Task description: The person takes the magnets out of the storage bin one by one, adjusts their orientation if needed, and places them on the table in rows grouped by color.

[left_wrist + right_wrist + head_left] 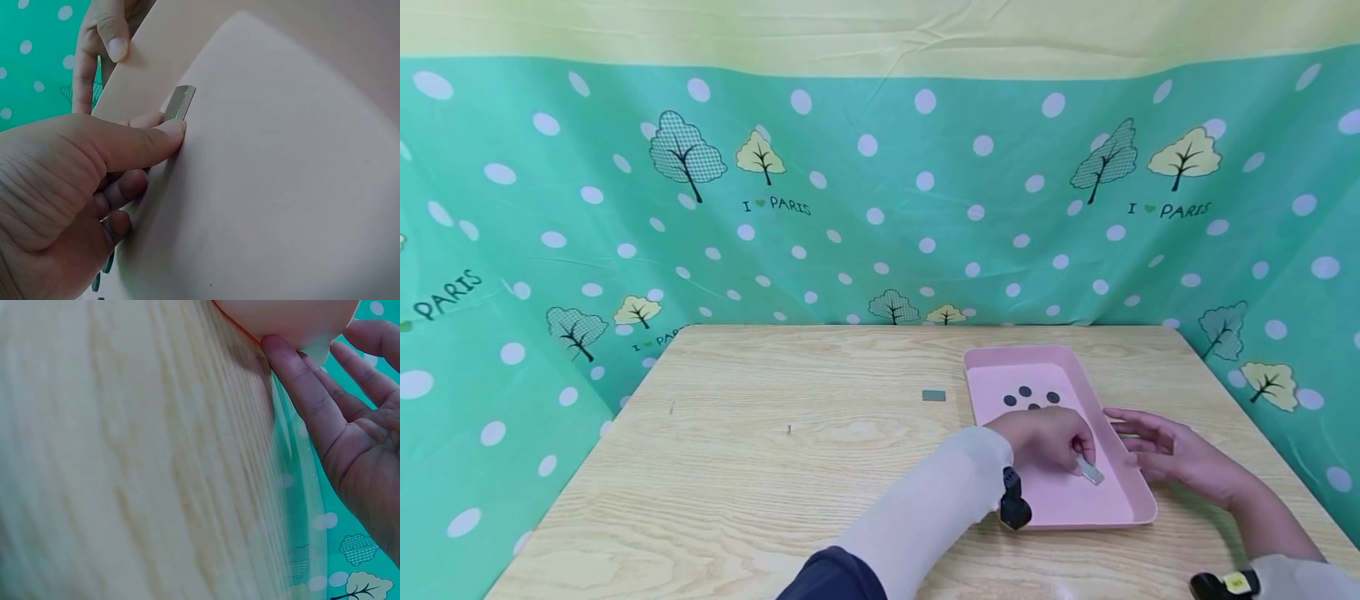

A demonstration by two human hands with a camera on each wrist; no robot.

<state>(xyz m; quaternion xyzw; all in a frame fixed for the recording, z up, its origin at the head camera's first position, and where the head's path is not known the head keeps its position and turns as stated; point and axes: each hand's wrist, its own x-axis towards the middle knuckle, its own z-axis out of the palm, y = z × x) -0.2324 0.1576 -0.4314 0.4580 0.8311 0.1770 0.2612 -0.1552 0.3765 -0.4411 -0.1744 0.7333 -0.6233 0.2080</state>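
My left hand (1051,435) reaches over the pink tray (1060,357) and pinches a small silvery rectangular bar (1089,472) between thumb and fingers. In the left wrist view the bar (180,103) sticks out past the thumb tip, close over the tray floor. Several flat black discs (1025,391) lie in the tray's far half, some of them partly behind the left hand. Against the outside of the tray's right wall, my right hand (1180,454) rests with fingers stretched out. Its thumb meets the tray's edge (294,322) in the right wrist view.
A small grey rectangular piece (934,396) lies on the wooden table (760,492), left of the tray. A green patterned curtain (850,208) hangs behind the table and along both sides. The tray stands near the table's right edge.
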